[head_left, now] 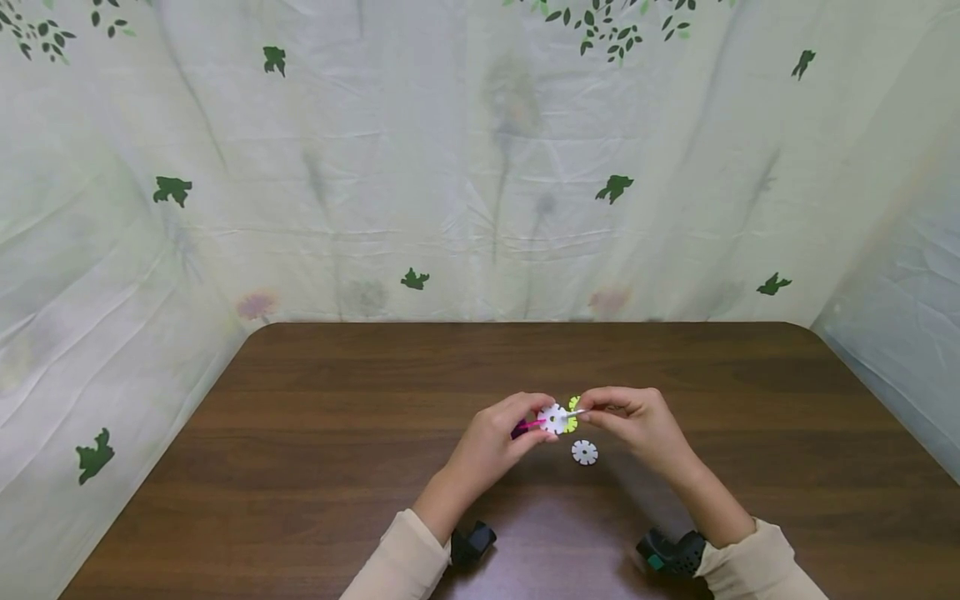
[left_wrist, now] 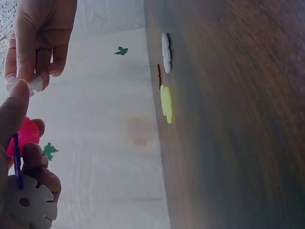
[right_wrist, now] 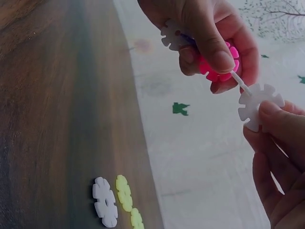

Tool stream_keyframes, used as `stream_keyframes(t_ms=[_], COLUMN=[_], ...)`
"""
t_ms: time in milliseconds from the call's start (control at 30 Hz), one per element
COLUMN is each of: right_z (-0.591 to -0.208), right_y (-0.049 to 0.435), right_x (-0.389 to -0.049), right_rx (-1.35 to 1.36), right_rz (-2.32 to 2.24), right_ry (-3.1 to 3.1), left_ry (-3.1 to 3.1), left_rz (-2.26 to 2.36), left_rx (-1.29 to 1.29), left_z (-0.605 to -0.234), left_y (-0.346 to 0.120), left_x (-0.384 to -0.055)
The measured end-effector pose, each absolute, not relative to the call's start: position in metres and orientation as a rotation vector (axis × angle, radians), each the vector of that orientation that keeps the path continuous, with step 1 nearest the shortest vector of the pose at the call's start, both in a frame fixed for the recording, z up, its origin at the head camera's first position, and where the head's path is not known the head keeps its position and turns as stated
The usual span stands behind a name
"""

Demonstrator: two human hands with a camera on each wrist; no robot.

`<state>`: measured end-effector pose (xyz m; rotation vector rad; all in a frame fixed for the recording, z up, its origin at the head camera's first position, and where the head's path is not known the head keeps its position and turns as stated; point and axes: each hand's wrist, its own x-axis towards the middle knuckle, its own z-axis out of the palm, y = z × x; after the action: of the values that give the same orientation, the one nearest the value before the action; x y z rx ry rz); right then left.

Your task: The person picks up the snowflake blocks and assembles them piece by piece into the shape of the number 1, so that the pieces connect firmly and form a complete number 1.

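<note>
My left hand [head_left: 498,429] grips a short chain of slotted plastic discs. In the left wrist view, the chain shows a white disc [left_wrist: 31,202], a purple disc [left_wrist: 18,160] seen edge-on and a pink disc [left_wrist: 31,136]. My right hand [head_left: 637,421] pinches another white disc [right_wrist: 259,102] between thumb and fingers. A white disc [right_wrist: 240,82], edge-on in the right wrist view, runs from the pink disc to the pinched one, their slots meeting. Both hands are close together above the table, and fingers hide part of the chain.
A loose white slotted disc [head_left: 584,452] lies on the brown wooden table [head_left: 337,458] below the hands. Yellow discs [right_wrist: 124,193] lie beside it, partly behind the hands in the head view. A printed white curtain [head_left: 450,167] hangs behind the table.
</note>
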<state>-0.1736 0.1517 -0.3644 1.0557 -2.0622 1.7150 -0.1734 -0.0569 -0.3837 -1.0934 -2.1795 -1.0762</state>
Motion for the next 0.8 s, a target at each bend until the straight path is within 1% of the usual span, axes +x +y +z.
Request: stream_keyframes(t_ms=[133, 400, 600, 800], right_z=[-0.370, -0.352, -0.344, -0.351], right_y=[0.152, 0.146, 0.145, 0.147], right_x=[-0.177, -0.165, -0.161, -0.164], right_rx=[1.069, 1.040, 0.965, 0.866], right_rz=[1.700, 1.745, 1.707, 1.707], right_ry=[-2.068, -2.087, -2.193, -2.275], left_ry=[-2.196, -2.212, -2.201, -2.181], left_rz=[-1.068, -1.078, -1.015, -0.958], left_rx=[-1.090, -1.085, -1.061, -1.035], left_z=[-0.383, -0.383, -0.383, -0.381], left_y=[-0.057, -0.057, -0.059, -0.061], left_x=[-0.173, -0.174, -0.176, -0.177])
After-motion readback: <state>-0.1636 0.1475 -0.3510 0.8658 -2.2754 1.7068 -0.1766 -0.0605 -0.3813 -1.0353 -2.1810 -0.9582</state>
